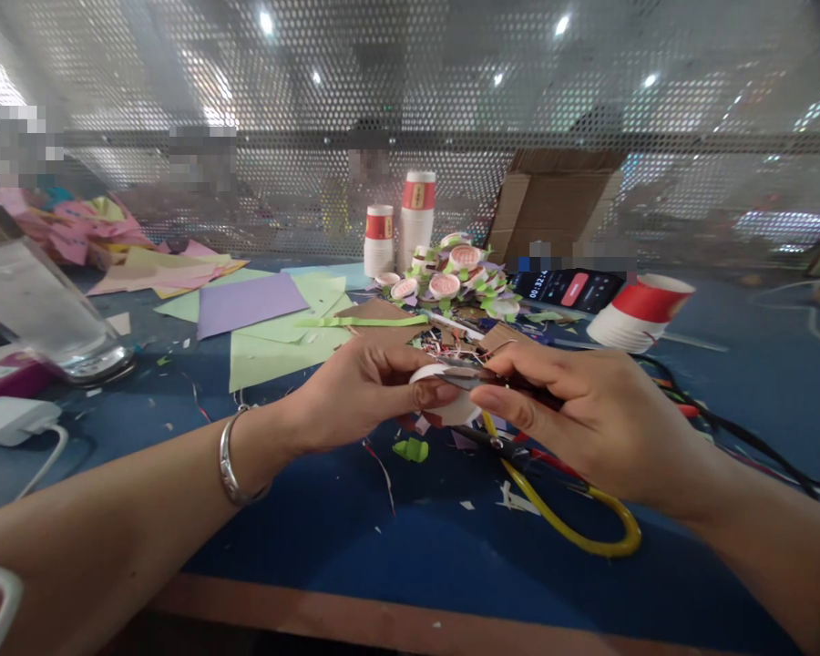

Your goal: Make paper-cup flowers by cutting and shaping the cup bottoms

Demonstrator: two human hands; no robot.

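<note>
My left hand (375, 387) is closed, its thumb and fingers pinching a small white piece (461, 408) that looks like part of a paper cup. My right hand (580, 419) grips a tool with a grey metal blade (459, 374), its dark rear part mostly hidden in the fist. The blade lies across the upper edge of the white piece. Below my right hand, yellow-handled scissors (553, 524) rest on the table, with something red beside them. A curled green paper scrap (410, 449) lies under the white piece.
Behind my hands is a heap of cut cup bottoms with green paper (461, 269). Stacked paper cups (418, 219) stand beyond. Coloured paper sheets (252, 305) and a clear glass (47, 310) lie left. A phone (567, 289), more cups (639, 314) and black cables (744, 446) are right.
</note>
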